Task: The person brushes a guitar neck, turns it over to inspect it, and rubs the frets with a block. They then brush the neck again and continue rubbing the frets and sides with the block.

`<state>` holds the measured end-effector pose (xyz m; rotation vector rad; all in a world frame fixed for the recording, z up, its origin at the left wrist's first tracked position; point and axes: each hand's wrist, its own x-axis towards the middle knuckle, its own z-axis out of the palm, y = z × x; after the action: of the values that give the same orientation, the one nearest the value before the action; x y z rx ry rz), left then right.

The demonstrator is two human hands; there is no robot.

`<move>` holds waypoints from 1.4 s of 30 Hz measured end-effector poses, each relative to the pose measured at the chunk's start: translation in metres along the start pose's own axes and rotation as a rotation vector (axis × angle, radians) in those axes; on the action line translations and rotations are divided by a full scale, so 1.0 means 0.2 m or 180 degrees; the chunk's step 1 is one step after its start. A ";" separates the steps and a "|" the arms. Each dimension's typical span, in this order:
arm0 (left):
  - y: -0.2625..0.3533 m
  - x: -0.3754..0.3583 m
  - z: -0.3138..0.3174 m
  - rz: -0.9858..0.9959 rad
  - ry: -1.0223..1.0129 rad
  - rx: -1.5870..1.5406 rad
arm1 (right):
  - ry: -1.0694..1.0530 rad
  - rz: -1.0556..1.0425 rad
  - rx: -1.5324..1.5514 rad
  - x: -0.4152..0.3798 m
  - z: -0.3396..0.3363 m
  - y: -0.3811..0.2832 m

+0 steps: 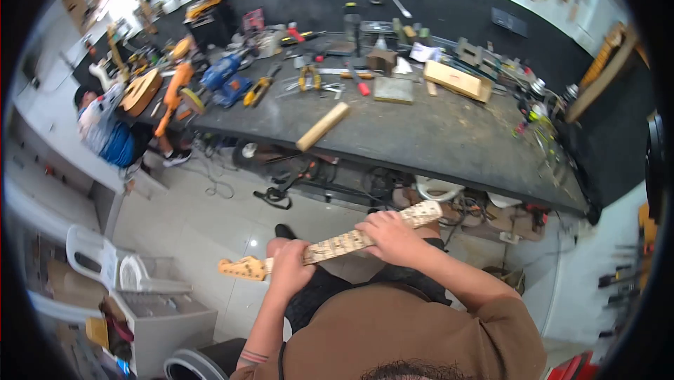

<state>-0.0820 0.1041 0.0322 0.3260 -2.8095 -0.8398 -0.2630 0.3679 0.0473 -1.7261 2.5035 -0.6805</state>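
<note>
A guitar neck [337, 245] lies across my lap, its headstock pointing left and its heel to the right. Its pale fingerboard, with dark marks along it, faces up. My left hand [291, 265] is wrapped round the neck close to the headstock. Further along, my right hand [390, 237] rests over the fingerboard near the heel end, its fingers curled across the neck. Whether a small tool is under the right hand's fingers is hidden. On the bench in front lies a wooden block [323, 126] near the edge.
The dark workbench [449, 141] carries pliers [309, 78], a blue bench grinder [223, 79], a long wooden block [458, 80] and many tools. Another person [105, 127] sits at the far left by a guitar body [142, 92]. White plastic chairs [95, 253] stand to the left.
</note>
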 end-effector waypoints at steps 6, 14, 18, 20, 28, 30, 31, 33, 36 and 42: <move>0.02 -0.06 0.07 -0.0028 -0.0823 -0.0806 | -0.0253 -0.0204 0.0143 0.02 -0.15 0.06; -0.01 -0.12 0.06 -0.0127 -0.1456 -0.1268 | -0.0682 -0.0308 0.0293 0.10 -0.19 0.05; -0.05 -0.15 0.05 -0.0295 -0.1740 -0.1621 | -0.0735 -0.0380 0.0333 0.14 -0.17 0.03; -0.08 -0.16 0.07 -0.0280 -0.1870 -0.1751 | -0.0705 -0.0529 0.0278 0.16 -0.14 0.03; -0.12 -0.16 0.13 -0.0600 -0.2199 -0.2365 | -0.0667 -0.0683 0.0308 0.19 -0.12 0.01; -0.14 -0.15 0.14 -0.0701 -0.2330 -0.2466 | -0.0651 -0.0709 0.0298 0.19 -0.12 0.02; -0.13 -0.14 0.14 -0.0813 -0.2461 -0.2575 | -0.0620 -0.0738 0.0302 0.19 -0.11 0.03; -0.12 -0.13 0.14 -0.0895 -0.2489 -0.2694 | -0.0612 -0.0737 0.0321 0.19 -0.12 0.03; -0.14 -0.12 0.19 -0.0914 -0.2586 -0.2835 | -0.0564 -0.0633 0.0399 0.18 -0.15 0.00; -0.08 -0.11 0.21 -0.1107 -0.2266 -0.3153 | -0.0274 -0.0736 0.0256 0.14 -0.14 0.04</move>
<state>-0.0684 0.1190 -0.0147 0.3871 -2.4012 -2.6713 -0.2872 0.3539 0.0757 -1.9887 2.2109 -0.6921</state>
